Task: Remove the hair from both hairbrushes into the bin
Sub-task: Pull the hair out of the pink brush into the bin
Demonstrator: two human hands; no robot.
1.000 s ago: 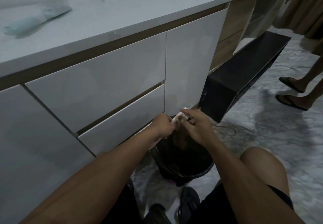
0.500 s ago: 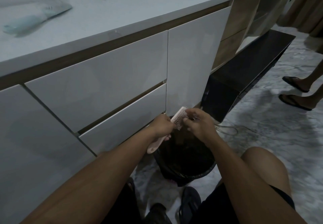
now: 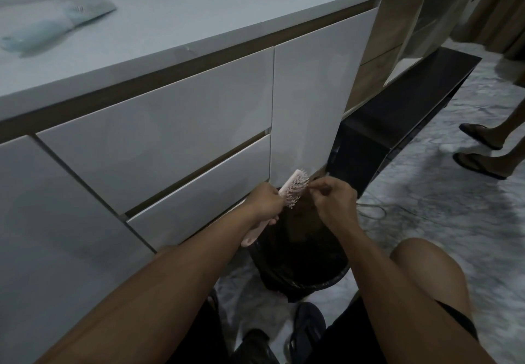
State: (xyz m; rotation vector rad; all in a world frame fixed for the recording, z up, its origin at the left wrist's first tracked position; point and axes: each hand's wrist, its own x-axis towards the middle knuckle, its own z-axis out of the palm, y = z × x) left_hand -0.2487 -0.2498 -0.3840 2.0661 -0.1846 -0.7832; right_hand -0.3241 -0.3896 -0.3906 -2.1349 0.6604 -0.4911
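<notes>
At far left a pale blue hairbrush [image 3: 54, 29] lies blurred on the white worktop [image 3: 216, 16], in the same spot as half a second ago and well apart from both hands. Lower down, the left hand [image 3: 265, 203] is wrapped closed around the handle of the pink hairbrush [image 3: 292, 190], whose handle end pokes out below the fist. The brush head now stands higher and more clearly above the knuckles than before, bristles facing right, over the black-lined bin [image 3: 301, 264] on the marble floor [image 3: 426, 207]. Just to its right, the right hand [image 3: 335, 203] has its fingertips pinched together at the bristles, touching the brush head; whether any hair sits between them is too small to tell. At far right, another person's sandalled feet [image 3: 480, 150] stand on the floor, a little nearer than earlier.
</notes>
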